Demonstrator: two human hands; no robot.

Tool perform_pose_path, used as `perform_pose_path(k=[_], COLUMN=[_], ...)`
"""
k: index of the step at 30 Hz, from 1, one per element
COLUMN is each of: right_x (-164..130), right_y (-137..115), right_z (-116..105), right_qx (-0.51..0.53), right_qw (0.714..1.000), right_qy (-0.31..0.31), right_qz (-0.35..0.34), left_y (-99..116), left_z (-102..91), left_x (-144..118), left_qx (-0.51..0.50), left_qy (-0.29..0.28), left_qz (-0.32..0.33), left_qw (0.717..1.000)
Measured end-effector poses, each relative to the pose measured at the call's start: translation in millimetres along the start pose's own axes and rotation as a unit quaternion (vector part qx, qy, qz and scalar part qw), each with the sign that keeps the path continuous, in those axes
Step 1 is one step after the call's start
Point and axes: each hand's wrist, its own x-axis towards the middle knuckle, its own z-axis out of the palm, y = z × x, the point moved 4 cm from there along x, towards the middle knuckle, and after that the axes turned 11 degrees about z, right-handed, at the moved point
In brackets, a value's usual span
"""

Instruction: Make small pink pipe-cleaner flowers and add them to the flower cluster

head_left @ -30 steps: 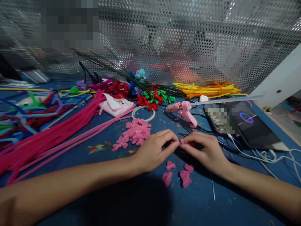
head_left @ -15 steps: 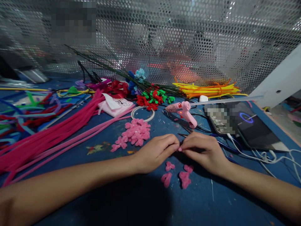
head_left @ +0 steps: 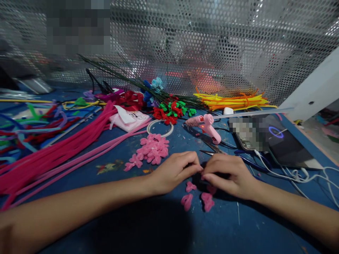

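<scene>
While both hands pinch one small pink piece, petal-making looks midway.
Left hand [head_left: 173, 171] and right hand [head_left: 229, 174] fingers narrow, tips meeting; three loose petals [head_left: 197, 197] lie below, finished pile [head_left: 152, 148] behind on worktop [head_left: 159, 229].

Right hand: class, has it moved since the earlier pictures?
Yes. The right hand has dropped toward the person, away from the glue gun and closer to the pink petals.
</scene>
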Motion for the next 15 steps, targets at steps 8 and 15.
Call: perform_pose_path(k=[8,15], right_x=[0,-6], right_y=[20,7], right_z=[5,6], right_qx=[0.055,-0.107], right_qw=[0.980,0.994], right_qy=[-0.017,0.010], right_qz=[0.192,0.005], left_y=[2,1], left_z=[0.6,-0.3], left_x=[-2,-1], left_qx=[0.041,0.060], left_qy=[0.008,0.011], left_qz=[0.010,-0.017], left_qw=[0.999,0.998])
